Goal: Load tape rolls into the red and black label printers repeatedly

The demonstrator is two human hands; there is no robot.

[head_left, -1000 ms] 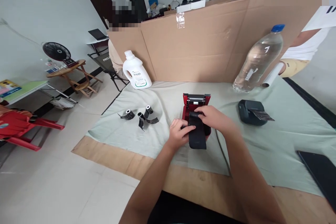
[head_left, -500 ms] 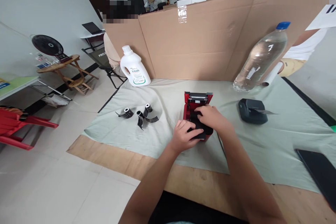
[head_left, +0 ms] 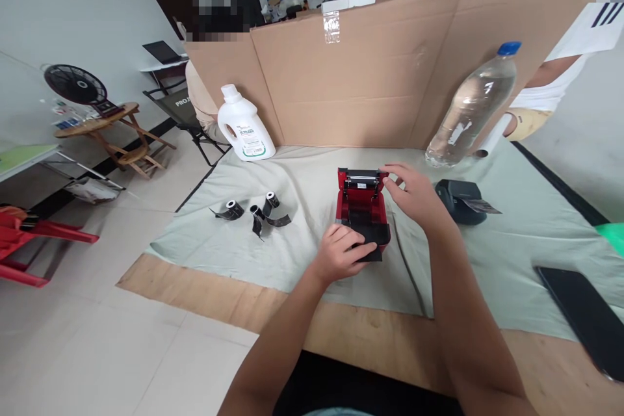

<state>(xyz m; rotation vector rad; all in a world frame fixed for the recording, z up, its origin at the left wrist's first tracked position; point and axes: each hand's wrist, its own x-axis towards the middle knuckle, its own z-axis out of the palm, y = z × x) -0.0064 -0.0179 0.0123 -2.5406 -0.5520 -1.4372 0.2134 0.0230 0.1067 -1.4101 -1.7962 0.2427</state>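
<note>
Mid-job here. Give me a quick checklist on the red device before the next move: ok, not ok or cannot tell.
1. Lid open on the red device: ok, it stands raised.
2. Black strip out over the front edge: ok, its end shows there.
3. Left hand on the strip: ok, fingers lie over it.
4. Right hand at the lid: ok, fingertips are by its right corner; how firm any grip is, cannot tell.
5. Strip seated inside: cannot tell, the interior is too dark.
6. Loose black rolls clear of the device: ok, they lie apart, off to the left.
</note>
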